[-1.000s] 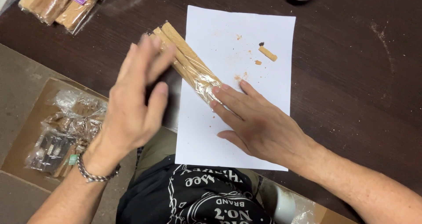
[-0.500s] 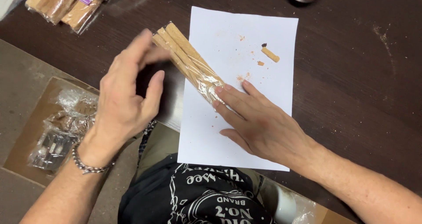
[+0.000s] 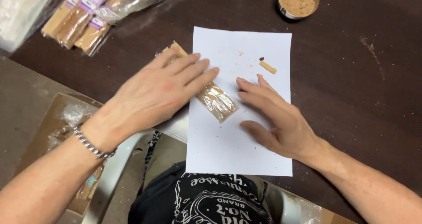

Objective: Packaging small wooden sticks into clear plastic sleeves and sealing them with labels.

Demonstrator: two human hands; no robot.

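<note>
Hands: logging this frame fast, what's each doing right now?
Left hand: open, flat on the packet.
Right hand: open, holding nothing, resting on the paper.

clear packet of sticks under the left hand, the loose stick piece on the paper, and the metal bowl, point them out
clear packet of sticks [image 3: 218, 101], head view, its exposed lower end
loose stick piece [image 3: 267, 67], head view, its middle
metal bowl [image 3: 282, 12], head view, its left rim

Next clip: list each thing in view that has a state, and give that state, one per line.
left hand: open, flat on the packet
right hand: open, resting on the sheet
clear-wrapped stick packet: lying flat, half covered
white paper sheet: flat, speckled with crumbs
broken stick piece: loose on the sheet
metal cup: uncovered, holding tan powder
</note>
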